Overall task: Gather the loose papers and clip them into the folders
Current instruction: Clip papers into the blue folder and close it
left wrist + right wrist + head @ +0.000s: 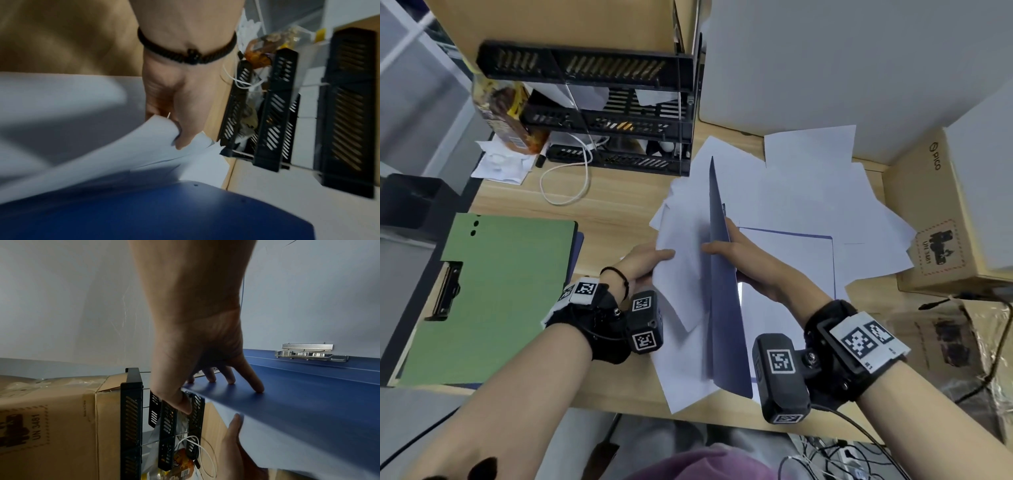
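Observation:
A blue folder [724, 308] lies open on the desk with its cover standing on edge. My right hand [743, 255] pinches that cover [308, 395], fingers on its inner face and thumb over the edge. The folder's metal clip [308, 352] shows near the spine. My left hand [649, 260] grips a stack of white papers [681, 294] with the thumb on top, held against the cover's left side [144, 211]. The sheets [102, 154] fan out under the left thumb [182, 129]. More loose papers [808, 192] lie spread at the back right. A green folder [500, 291] lies shut at the left.
A black tiered paper tray [619, 113] stands at the back, with a snack bag [506, 113] and a white cable [565, 178] beside it. A cardboard box [945, 212] sits at the right edge. A large grey box [825, 68] stands behind the papers.

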Motion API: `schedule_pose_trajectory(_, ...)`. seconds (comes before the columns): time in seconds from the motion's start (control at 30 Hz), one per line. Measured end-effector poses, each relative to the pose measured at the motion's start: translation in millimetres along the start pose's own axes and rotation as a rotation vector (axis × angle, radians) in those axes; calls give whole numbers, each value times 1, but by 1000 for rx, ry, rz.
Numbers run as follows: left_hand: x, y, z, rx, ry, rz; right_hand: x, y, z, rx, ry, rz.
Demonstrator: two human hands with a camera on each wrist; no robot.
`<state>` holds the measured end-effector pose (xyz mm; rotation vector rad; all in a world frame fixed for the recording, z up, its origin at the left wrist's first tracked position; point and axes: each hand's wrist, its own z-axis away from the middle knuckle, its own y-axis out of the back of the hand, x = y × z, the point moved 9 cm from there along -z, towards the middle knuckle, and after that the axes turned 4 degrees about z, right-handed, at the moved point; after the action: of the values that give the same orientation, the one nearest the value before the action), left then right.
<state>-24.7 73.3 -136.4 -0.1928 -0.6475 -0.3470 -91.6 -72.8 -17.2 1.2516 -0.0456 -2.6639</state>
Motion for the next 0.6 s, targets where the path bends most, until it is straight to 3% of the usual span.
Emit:
schedule_pose_trajectory(0.17, 45, 18, 20, 83, -227, -195, -6, -12, -9, -9, 19, 24)
schedule_pose_trajectory(0.43, 61, 120, 73, 259, -472, 155, -12, -43, -27, 32, 12, 26)
schedule_pose_trajectory(0.6, 67, 171, 111, 399, -616, 231, -1, -78, -39, -3, -8, 105)
